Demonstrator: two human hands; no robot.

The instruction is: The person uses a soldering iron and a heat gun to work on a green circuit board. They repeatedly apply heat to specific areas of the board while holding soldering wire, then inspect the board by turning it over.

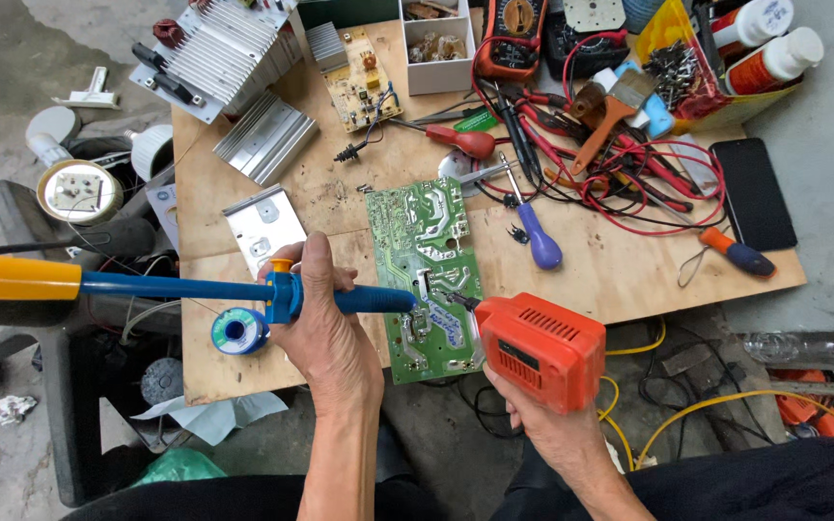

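My left hand (325,328) grips a long blue desoldering pump (176,287) with a yellow plunger end (19,278); its tip rests on a green circuit board (425,260) lying on the plywood table (591,270). An orange soldering gun (542,349) is in my right hand (538,415), its tip touching the same spot on the board, right beside the pump tip. A spool of solder wire (239,330) sits just left of my left hand.
Around the board lie a purple-handled screwdriver (536,241), a red-handled screwdriver (465,141), tangled red and black test leads (649,178), a multimeter (514,39), a black phone (751,193), aluminium heat sinks (264,135), a second circuit board (364,82) and a brush (610,106).
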